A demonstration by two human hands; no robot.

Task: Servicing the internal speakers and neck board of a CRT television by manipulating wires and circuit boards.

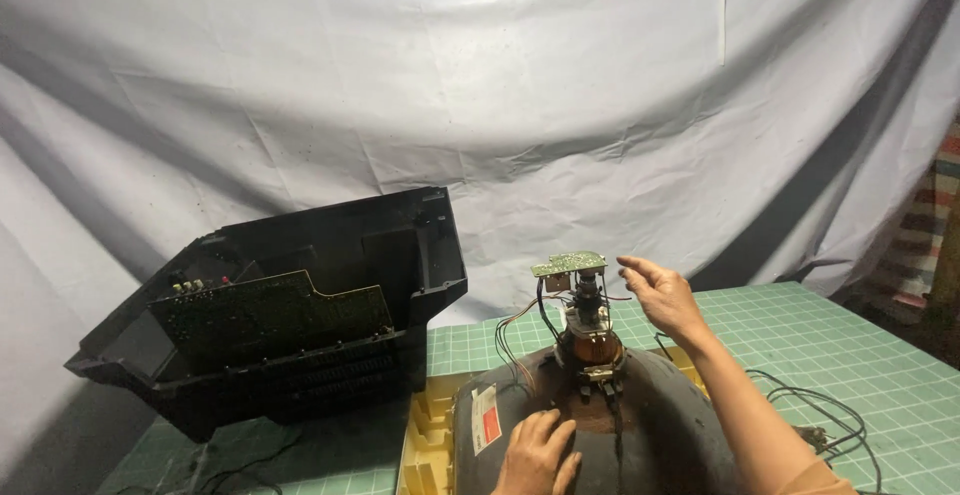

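Disassembly looks well along: with the black rear casing (270, 315) off, your left hand (538, 452) lies flat, fingers together, on the picture tube (650, 425) on the table (880, 355), while your right hand (662, 297) hovers spread-fingered beside the small neck board (569, 263), not yet pulled.

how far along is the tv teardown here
Done: the black rear housing is off and lies apart on the green mat, a circuit board leaning in it. In hand: the left hand rests on the dark picture tube, the right hand is open beside the small neck board, not touching. Left: that board and its wires are still attached to the tube neck.
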